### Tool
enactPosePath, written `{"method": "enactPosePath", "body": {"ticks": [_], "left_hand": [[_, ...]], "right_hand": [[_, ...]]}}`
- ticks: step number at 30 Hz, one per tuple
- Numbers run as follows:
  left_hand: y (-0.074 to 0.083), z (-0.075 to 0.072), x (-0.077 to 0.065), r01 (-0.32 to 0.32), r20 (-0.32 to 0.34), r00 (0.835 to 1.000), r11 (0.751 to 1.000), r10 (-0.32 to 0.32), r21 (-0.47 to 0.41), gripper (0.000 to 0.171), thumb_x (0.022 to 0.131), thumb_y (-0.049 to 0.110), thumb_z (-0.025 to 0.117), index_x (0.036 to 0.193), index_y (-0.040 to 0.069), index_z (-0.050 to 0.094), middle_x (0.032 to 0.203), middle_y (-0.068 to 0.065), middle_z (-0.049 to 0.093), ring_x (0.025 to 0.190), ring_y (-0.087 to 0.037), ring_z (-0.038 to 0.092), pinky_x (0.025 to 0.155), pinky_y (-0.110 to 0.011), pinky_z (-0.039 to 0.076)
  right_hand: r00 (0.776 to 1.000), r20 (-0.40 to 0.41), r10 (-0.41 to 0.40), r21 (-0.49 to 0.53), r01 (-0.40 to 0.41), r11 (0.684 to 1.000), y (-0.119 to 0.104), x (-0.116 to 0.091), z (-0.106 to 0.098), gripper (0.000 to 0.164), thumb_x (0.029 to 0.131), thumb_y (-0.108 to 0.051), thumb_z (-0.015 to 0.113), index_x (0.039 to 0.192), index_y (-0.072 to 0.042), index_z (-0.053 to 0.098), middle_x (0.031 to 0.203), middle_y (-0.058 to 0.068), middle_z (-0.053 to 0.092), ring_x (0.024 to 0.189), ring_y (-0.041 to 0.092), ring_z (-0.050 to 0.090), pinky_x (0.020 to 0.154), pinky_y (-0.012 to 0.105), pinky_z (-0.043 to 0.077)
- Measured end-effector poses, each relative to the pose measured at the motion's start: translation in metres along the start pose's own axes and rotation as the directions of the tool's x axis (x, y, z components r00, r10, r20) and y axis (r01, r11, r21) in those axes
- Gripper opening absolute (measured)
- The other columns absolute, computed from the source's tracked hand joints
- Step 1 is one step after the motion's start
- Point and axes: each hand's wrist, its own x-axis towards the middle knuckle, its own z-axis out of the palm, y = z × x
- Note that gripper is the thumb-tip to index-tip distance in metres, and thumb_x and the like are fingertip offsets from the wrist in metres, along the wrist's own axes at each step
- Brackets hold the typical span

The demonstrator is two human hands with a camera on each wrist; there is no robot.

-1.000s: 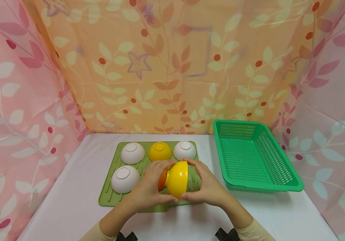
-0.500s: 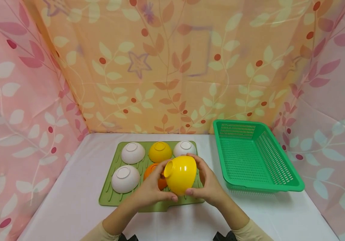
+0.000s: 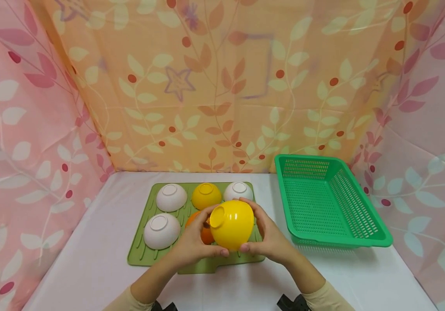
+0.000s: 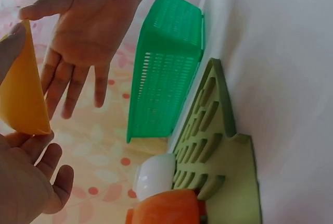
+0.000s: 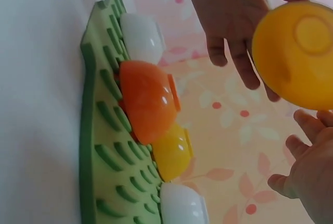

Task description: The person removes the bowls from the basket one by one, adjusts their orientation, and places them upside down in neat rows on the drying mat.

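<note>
Both hands hold a glossy yellow bowl (image 3: 232, 225) up off the drying mat (image 3: 199, 268), tilted with its foot ring facing left and toward the head camera. My left hand (image 3: 193, 242) grips it on the foot side, thumb below and fingers above. On the rim side my right hand (image 3: 271, 237) holds it, thumb at the lower edge; the right wrist view shows the bowl's rounded outside (image 5: 291, 57) and foot. Behind the left hand an upside-down orange bowl (image 3: 207, 236) is partly hidden; the right wrist view shows that orange bowl (image 5: 148, 101) whole on the mat.
Upside down on the green mat also rest a back-left white bowl (image 3: 171, 198), a yellow bowl (image 3: 205, 196), a white bowl (image 3: 239, 191) and a front-left white bowl (image 3: 162, 231). A green mesh basket (image 3: 290, 211) stands at right. Patterned cloth (image 3: 214, 121) encloses the table.
The held yellow bowl has turned from rim facing right to show more of its foot, and shifted slightly up and right. More of the orange bowl shows. Little moved in the last half second.
</note>
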Motion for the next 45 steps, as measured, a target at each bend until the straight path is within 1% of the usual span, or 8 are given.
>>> {"method": "enactPosePath", "body": {"ticks": [4, 8, 13, 19, 26, 33, 39, 45], "left_hand": [[0.003, -0.004, -0.002, 0.014, -0.061, 0.998, 0.995, -0.008, 0.094, 0.101, 0.064, 0.042, 0.098, 0.147, 0.046, 0.041, 0.142, 0.013, 0.048, 0.123, -0.019, 0.049, 0.104, -0.058, 0.043], [0.005, -0.007, -0.002, -0.039, -0.08, 0.995, 0.973, 0.059, 0.226, 0.104, 0.06, 0.046, 0.099, 0.147, 0.045, 0.043, 0.143, 0.012, 0.046, 0.13, -0.017, 0.047, 0.107, -0.06, 0.043], [0.005, -0.009, 0.0, -0.122, -0.042, 0.988, 0.922, 0.147, 0.368, 0.104, 0.059, 0.053, 0.098, 0.148, 0.035, 0.047, 0.143, 0.013, 0.051, 0.132, -0.013, 0.043, 0.108, -0.055, 0.043], [0.004, -0.009, 0.001, -0.167, 0.012, 0.983, 0.874, 0.182, 0.457, 0.104, 0.06, 0.064, 0.092, 0.148, 0.027, 0.049, 0.143, 0.011, 0.052, 0.132, -0.011, 0.041, 0.113, -0.054, 0.034], [0.001, -0.007, 0.003, -0.161, 0.009, 0.984, 0.864, 0.179, 0.478, 0.105, 0.061, 0.058, 0.095, 0.149, 0.026, 0.048, 0.142, 0.012, 0.053, 0.132, -0.01, 0.041, 0.114, -0.053, 0.033], [-0.004, -0.003, 0.009, -0.065, -0.026, 0.996, 0.885, 0.087, 0.461, 0.105, 0.06, 0.058, 0.095, 0.149, 0.028, 0.049, 0.141, 0.004, 0.054, 0.13, -0.018, 0.044, 0.107, -0.055, 0.042], [-0.014, -0.001, 0.029, -0.031, -0.024, 0.999, 0.897, 0.047, 0.442, 0.104, 0.062, 0.059, 0.093, 0.15, 0.024, 0.049, 0.141, 0.0, 0.057, 0.131, -0.025, 0.046, 0.105, -0.061, 0.043], [-0.021, 0.001, 0.053, -0.045, 0.008, 0.999, 0.869, 0.048, 0.493, 0.105, 0.062, 0.056, 0.095, 0.151, 0.022, 0.049, 0.146, 0.0, 0.056, 0.136, -0.027, 0.043, 0.112, -0.058, 0.037]], "right_hand": [[1.0, 0.001, -0.021, -0.151, 0.021, 0.988, -0.004, 0.0, -0.008, 0.104, 0.08, -0.03, 0.088, 0.162, -0.021, 0.025, 0.164, -0.002, 0.035, 0.153, 0.022, 0.024, 0.115, 0.076, 0.012], [0.998, 0.013, -0.06, -0.331, 0.061, 0.941, -0.013, 0.001, -0.014, 0.114, 0.072, -0.03, 0.094, 0.162, -0.021, 0.025, 0.165, -0.002, 0.033, 0.155, 0.022, 0.021, 0.116, 0.073, 0.018], [0.995, 0.073, -0.061, -0.522, 0.09, 0.848, -0.018, 0.0, -0.018, 0.115, 0.067, -0.04, 0.097, 0.16, -0.021, 0.032, 0.163, -0.003, 0.035, 0.153, 0.024, 0.023, 0.12, 0.066, 0.018], [0.988, 0.137, -0.066, -0.596, 0.135, 0.792, -0.013, 0.003, -0.02, 0.108, 0.068, -0.049, 0.093, 0.156, -0.017, 0.04, 0.157, -0.001, 0.045, 0.151, 0.029, 0.029, 0.122, 0.064, 0.008], [0.994, 0.104, -0.033, -0.594, 0.089, 0.8, -0.005, 0.003, -0.02, 0.105, 0.068, -0.053, 0.092, 0.155, -0.019, 0.043, 0.156, -0.002, 0.046, 0.15, 0.025, 0.032, 0.123, 0.063, 0.011], [0.999, 0.029, 0.012, -0.558, 0.006, 0.83, 0.006, 0.002, -0.02, 0.1, 0.068, -0.052, 0.091, 0.153, -0.026, 0.046, 0.154, -0.004, 0.046, 0.146, 0.027, 0.035, 0.114, 0.067, 0.028], [0.99, -0.083, 0.114, -0.494, -0.14, 0.858, 0.02, 0.002, -0.021, 0.095, 0.072, -0.047, 0.091, 0.153, -0.025, 0.046, 0.155, -0.002, 0.045, 0.146, 0.031, 0.038, 0.112, 0.066, 0.035], [0.969, -0.15, 0.194, -0.457, -0.242, 0.856, 0.032, 0.005, -0.025, 0.094, 0.075, -0.04, 0.091, 0.155, -0.025, 0.043, 0.157, 0.003, 0.04, 0.147, 0.034, 0.035, 0.114, 0.066, 0.032]]}}
